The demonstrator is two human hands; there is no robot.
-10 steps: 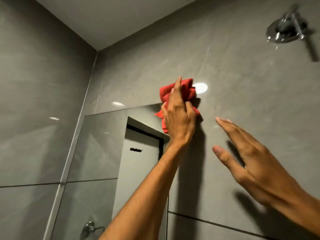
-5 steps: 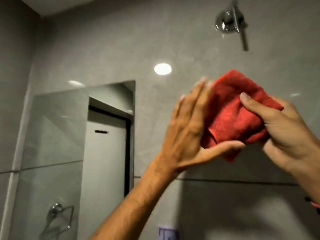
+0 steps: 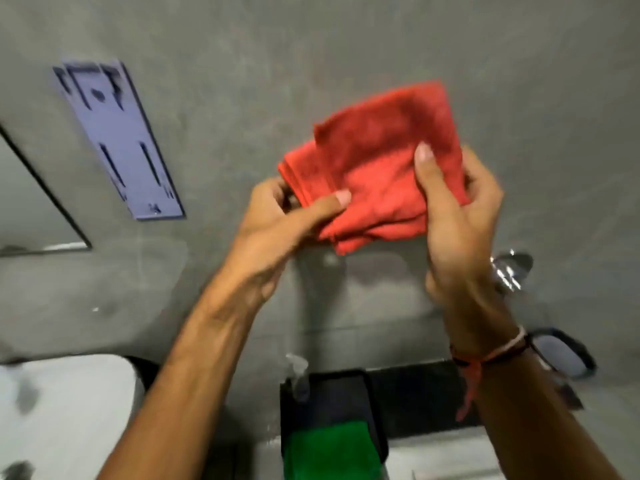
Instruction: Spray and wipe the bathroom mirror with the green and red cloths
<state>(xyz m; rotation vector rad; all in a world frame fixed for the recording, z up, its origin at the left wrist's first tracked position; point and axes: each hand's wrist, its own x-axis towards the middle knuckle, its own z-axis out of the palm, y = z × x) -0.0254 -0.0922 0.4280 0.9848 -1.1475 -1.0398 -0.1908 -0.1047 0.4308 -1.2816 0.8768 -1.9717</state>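
Fingers of both the left hand (image 3: 277, 220) and right hand (image 3: 457, 216) pinched the folded red cloth (image 3: 377, 168), thumbs pressed on its front, before the grey wall (image 3: 242, 46).

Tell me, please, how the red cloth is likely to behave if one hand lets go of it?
The red cloth looks soft and floppy: its folded layers crease between the left hand and right hand, so the freed side would probably droop and unfold. It seems light, pinched easily by thumbs. Its nappy surface probably resists slipping.
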